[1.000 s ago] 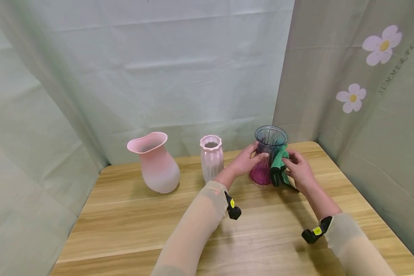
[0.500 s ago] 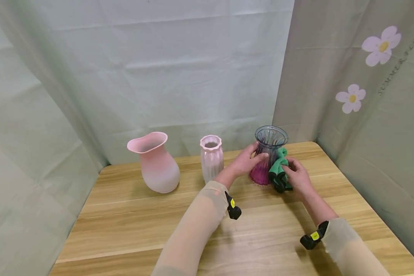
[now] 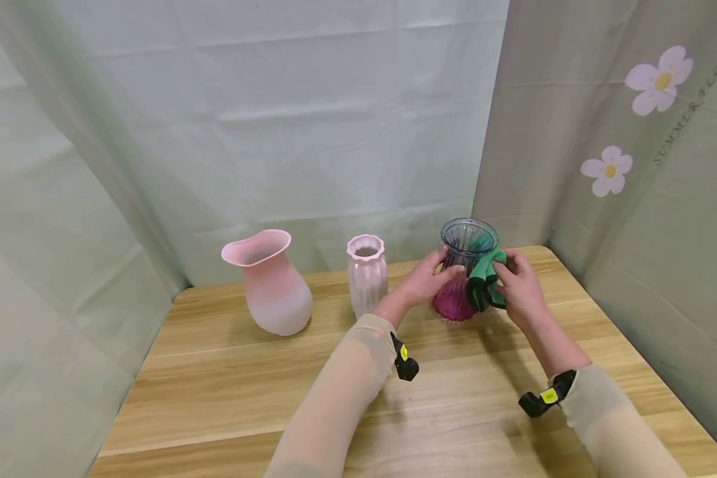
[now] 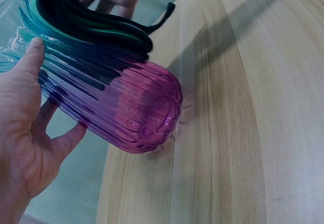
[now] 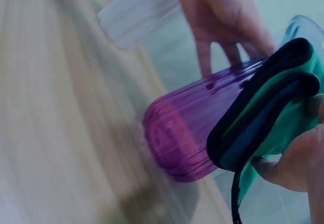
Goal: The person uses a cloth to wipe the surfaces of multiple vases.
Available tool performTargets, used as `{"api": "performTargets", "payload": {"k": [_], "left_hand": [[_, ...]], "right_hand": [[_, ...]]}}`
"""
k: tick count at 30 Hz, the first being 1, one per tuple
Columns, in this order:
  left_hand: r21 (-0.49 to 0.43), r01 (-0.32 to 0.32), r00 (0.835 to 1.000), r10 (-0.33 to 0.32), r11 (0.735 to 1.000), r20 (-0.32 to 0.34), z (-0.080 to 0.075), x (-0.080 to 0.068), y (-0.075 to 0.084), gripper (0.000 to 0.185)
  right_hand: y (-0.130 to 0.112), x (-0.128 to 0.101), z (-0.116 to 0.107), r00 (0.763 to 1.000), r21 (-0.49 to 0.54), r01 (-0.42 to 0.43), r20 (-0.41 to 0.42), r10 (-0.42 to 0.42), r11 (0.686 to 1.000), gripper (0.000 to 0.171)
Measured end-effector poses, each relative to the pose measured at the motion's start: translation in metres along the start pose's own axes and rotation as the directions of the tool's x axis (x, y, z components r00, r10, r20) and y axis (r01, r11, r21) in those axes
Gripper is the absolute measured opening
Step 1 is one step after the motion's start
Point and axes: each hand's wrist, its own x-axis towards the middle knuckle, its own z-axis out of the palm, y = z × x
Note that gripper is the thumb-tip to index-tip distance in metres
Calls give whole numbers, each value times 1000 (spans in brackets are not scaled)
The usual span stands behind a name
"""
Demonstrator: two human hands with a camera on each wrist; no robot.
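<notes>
A ribbed glass vase, blue-grey at its flared rim and magenta at its base, stands upright at the right back of the table. My left hand grips it from the left, thumb in front and fingers behind, as the left wrist view also shows. On the vase's right side, my right hand pinches a folded green cloth with dark edging. The cloth lies against the glass just below the rim; in the right wrist view its folds cover part of the vase.
A pink-and-white ribbed vase stands just left of my left hand. Farther left is a wide-mouthed pink-to-white vase. Behind the wooden table hangs a pale curtain.
My right hand first slid the cloth down the vase's right side, then brought it back up near the rim. My left hand and the vase have stayed in place.
</notes>
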Motion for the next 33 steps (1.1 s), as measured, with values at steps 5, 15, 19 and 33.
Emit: {"api": "performTargets", "payload": {"k": [5,15,19,33], "left_hand": [[29,13,1000,-13,1000,3,2,0,1,76],[19,16,1000,-16,1000,7,2,2,1,79],[19,14,1000,-14,1000,11,1,2,0,79],[-11,16,1000,-16,1000,17,0,-1,1,80]], "right_hand": [[-16,2,0,1000,211,10,16,-13,977,14],[-31,5,-3,999,340,29,24,-39,940,10],[-29,6,-5,999,336,31,28,-43,941,11],[-27,-4,-46,999,321,34,12,-40,947,11]]}}
